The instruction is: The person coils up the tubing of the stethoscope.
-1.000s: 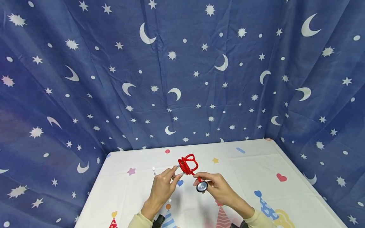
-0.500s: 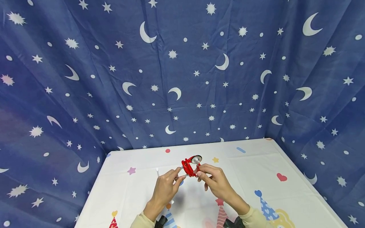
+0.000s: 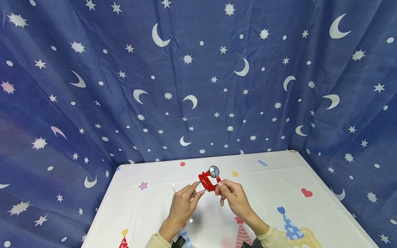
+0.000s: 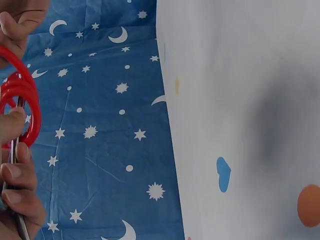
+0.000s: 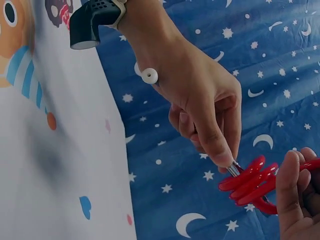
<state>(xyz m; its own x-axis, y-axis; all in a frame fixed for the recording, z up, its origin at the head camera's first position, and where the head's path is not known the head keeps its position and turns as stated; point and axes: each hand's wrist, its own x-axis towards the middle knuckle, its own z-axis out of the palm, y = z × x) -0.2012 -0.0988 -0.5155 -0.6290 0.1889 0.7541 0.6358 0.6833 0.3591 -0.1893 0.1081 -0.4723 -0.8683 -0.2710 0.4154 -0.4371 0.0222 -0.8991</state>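
Note:
A red stethoscope (image 3: pixel 205 182) is held up over the table between both hands. Its tubing loops several times around the metal ear tubes. My left hand (image 3: pixel 181 204) pinches those tubes just left of the coil, and a white ear tip (image 5: pixel 149 76) shows beside that hand. The other ear tip (image 3: pixel 173 186) sticks out beyond the knuckles. My right hand (image 3: pixel 234 199) pinches the tubing at the coil's right side. Above these fingers the round chest piece (image 3: pixel 214 171) stands upright, its disc facing the head camera. In the left wrist view, the red loops (image 4: pixel 22 100) partly hide behind fingers.
Below the hands lies a table with a white cloth (image 3: pixel 149 206) printed with party hats, stars and hearts. A blue curtain (image 3: pixel 198 86) with moons and stars hangs behind the table and along its sides. A dark wrist device (image 5: pixel 85 27) sits on the left wrist.
The chest piece has swung from below the right hand's fingers up to above the coil, its disc turning. The right hand has shifted its hold on the tubing. The left hand has drifted slightly right.

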